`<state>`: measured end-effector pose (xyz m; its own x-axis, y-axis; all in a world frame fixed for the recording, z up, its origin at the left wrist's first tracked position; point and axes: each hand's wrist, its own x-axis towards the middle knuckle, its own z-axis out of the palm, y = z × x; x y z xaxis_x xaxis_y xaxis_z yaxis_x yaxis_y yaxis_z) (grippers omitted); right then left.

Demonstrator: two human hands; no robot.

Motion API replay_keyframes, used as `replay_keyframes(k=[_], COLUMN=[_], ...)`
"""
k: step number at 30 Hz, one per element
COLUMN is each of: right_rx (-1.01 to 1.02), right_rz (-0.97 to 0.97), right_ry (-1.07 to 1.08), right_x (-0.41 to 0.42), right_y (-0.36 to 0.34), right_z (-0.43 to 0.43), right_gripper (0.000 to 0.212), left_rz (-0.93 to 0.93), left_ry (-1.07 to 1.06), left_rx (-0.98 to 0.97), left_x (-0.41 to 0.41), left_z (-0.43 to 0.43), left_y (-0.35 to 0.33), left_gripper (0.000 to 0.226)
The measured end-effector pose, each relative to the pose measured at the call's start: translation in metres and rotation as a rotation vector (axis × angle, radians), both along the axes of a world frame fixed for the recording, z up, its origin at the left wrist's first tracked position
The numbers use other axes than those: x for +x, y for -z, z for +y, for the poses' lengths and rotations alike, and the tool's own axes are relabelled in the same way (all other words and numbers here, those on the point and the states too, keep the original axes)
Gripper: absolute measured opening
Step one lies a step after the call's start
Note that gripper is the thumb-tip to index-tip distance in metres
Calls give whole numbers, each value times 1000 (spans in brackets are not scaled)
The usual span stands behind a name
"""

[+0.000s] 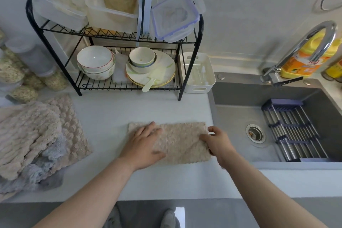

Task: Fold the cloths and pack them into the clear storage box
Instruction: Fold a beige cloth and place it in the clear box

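From my head camera, my left hand lies flat, fingers spread, pressing the beige cloth onto the counter, while my right hand pinches the cloth's right edge. It already looks folded into a rectangle, so I judge another fold or packing comes next. A heap of unfolded cloths waits at my left. Clear boxes sit atop the dish rack; the sink lies just beside the cloth.

Folded beige cloth flat on counter
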<state>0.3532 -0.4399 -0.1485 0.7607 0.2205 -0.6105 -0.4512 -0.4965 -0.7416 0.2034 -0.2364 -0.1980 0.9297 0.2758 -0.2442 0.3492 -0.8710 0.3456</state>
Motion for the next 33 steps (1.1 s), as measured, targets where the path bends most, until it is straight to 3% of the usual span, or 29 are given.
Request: replay_keyframes(k=[2,6,14,20,22,24,27,28,31,33], right_rx=[48,92,80,151,290,343,-53,-163,-234,-246], right_rz=[-55,-107,-109,198,330,278,-114,-161,-39,-71], right_ry=[-54,-162,-366,-432,-321,-193,-84,-98,-233,-308], right_x=[8,2,-42,-70,-66,-58,-44,-44,-57,-64], right_y=[-11,-21,-3,25,17,8,17,21,28,30], right_z=[2,23,112,148,138,119,85,80,85,92], right_gripper=[24,40,44,62,52,28,10,9,24,16], left_rz=[-100,-1,-5,-11,-23,-28,-49,-54,-47,-32], left_ry=[-73,-259,-335,-351,-356,-353,-350,-352,-355,-351], left_rx=[40,184,205,185,181,177,174,177,188,180], left_x=[-19,-86,-96,-95,-96,-97,-97,-96,-96,-97], left_z=[21,72,82,84,85,85,86,86,85,85], left_y=[5,39,46,48,47,46,48,49,48,47], left_gripper=[83,81,60,59,59,59,59,60,61,62])
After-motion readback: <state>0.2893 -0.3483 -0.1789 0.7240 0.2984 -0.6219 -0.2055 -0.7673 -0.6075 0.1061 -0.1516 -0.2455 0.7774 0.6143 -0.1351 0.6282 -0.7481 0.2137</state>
